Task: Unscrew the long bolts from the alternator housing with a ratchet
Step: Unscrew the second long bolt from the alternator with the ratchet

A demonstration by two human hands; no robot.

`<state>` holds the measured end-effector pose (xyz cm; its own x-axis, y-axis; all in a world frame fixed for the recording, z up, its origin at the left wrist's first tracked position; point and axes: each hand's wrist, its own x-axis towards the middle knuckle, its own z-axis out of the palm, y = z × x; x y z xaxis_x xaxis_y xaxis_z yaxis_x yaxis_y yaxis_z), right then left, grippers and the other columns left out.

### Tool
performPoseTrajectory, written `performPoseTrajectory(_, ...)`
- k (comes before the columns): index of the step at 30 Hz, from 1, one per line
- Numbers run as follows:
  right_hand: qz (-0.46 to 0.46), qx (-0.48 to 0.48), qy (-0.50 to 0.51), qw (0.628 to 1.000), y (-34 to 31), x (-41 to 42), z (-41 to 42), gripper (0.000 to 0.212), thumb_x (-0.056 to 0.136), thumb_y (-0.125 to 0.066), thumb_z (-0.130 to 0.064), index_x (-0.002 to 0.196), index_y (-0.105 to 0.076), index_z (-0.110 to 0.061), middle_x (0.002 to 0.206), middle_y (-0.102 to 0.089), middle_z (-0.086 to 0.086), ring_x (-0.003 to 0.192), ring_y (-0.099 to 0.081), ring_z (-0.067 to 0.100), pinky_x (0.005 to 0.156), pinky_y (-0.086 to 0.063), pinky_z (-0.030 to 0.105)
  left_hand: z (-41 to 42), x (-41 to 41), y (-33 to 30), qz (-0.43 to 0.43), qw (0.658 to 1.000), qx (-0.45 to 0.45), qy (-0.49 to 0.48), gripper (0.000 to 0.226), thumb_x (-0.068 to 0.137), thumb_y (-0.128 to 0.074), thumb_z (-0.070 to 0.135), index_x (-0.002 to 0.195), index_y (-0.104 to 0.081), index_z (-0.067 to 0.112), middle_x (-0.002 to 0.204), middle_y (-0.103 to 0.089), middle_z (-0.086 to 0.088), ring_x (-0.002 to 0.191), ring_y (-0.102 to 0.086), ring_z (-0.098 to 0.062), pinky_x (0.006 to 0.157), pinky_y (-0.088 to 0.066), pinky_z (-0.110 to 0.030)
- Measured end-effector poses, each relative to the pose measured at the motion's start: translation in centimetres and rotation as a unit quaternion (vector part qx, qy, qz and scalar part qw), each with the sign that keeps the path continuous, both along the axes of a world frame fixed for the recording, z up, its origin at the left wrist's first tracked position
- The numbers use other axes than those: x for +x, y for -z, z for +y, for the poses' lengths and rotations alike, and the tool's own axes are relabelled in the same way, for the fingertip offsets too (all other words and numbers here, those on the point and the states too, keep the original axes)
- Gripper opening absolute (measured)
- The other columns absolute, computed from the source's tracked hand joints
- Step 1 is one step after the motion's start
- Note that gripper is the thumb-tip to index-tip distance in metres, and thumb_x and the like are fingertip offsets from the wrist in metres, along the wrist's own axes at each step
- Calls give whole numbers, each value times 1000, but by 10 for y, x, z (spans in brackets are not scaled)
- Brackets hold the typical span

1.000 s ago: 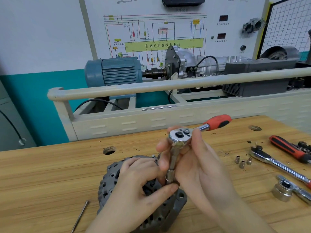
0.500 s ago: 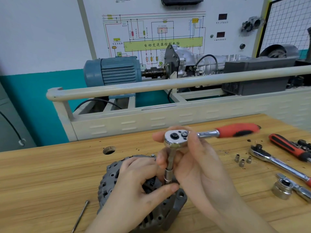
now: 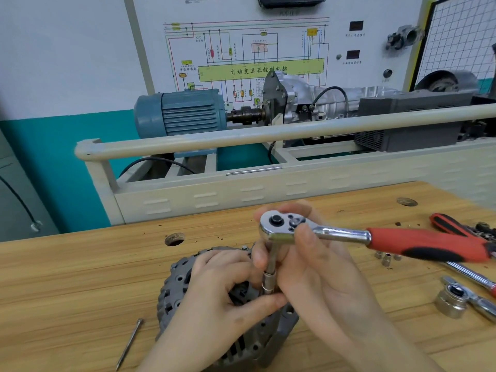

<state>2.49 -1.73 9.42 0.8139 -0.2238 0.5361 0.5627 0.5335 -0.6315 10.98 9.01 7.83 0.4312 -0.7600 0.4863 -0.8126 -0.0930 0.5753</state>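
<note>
Head view. A wooden workbench [image 3: 80, 277] was seen in front of a training rig with a blue motor [image 3: 179, 114] and a wiring diagram board [image 3: 255, 49]. The alternator housing [image 3: 177, 288] was lying on the bench, close to the person, largely covered by both hands. The left hand [image 3: 214, 299] was laid over the housing, fingers curled round its top, the thumb stretched towards the foot of the socket extension [image 3: 269, 275]. The extension was standing nearly upright on the housing; the bolt head beneath it was hidden. The right hand [image 3: 316, 275] was wrapped round the extension, thumb pressed on the neck of the ratchet [image 3: 349, 234], whose red handle was pointing right, ungripped. One long bolt [image 3: 128, 343] was lying loose on the bench to the left of the housing. Spare ratchets [image 3: 467, 277] and small sockets [image 3: 386, 259] were lying to the right.

Judgement: the extension should be kept square on the bolt, the housing pinned firmly, and the handle swung in short arcs so the socket is not tipped off.
</note>
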Motion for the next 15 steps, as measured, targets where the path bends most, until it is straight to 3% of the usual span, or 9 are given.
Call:
performPoseTrajectory(3,1,-10,7,1000,-1,1,-1,28,77,-68,-37,95,-67,-16,98,-69,4,69,-63,14,68,-50,25,2,1,0,0,1000,4,13,59,58,-46,70,82,-71,22,103,-57,22,108,-40,10,95,-17,-8)
performPoseTrajectory(7,19,4,-14,1000,-2,2,-6,35,81,-60,-42,103,-68,-16,98,-70,5,67,-63,12,66,-50,24,2,3,0,-20,999,20,32,57,63,-40,70,86,-72,28,102,-58,26,112,-36,15,97,-9,-6)
performPoseTrajectory(12,-2,-4,-14,1000,-2,2,-2,27,78,-68,-37,95,-68,-17,96,-69,4,67,-62,13,66,-50,24,1,2,2,7,1000,-11,22,55,58,-48,69,77,-73,24,109,-52,30,109,-39,14,96,-13,-6)
performPoseTrajectory(15,-8,-3,-2,1000,-2,0,0,24,69,-77,-31,88,-68,-20,94,-69,1,66,-62,14,66,-50,25,0,3,3,11,1000,-13,16,53,58,-52,68,74,-71,21,100,-60,21,106,-45,5,98,-21,-18)
